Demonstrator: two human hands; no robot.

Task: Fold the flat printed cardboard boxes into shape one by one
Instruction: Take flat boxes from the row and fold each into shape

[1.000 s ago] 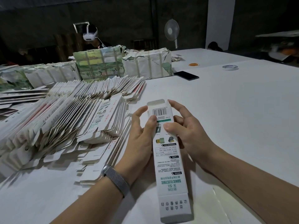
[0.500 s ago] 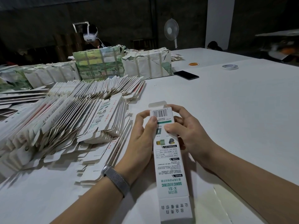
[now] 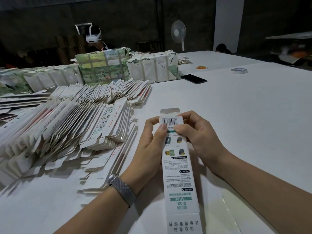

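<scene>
The white counter fills most of the view, and the biggest thing on it is the slumped heap of flat boxes, spreading across its left half toward the wrapped bundles at the far side. A phone, a tape roll and some rubber bands lie well apart on the far right, and a fan stands beyond the edge

The box in work is at the near middle, just right of the heap. It looks opened into a long sleeve, and its long axis runs straight away from the person, near end at the bottom of the frame, far end with the barcode between the two hands. So the end that matters lies at the fingertips of both hands alike; neither is clearly nearer

The left hand, with a wristband on its arm, grips the sleeve's left side, thumb pressed on the printed face just under the barcode. The right hand grips the right side, thumb opposite and fingers curled over the far corner. Both are grasping the box, neither released

The small top flap stands up just beyond the barcode, not yet tucked. My judgement is that closing this far end is the step in hand, and it turns on folding that flap down toward the person, along the sleeve's axis, while the thumbs keep the sleeve square
</scene>
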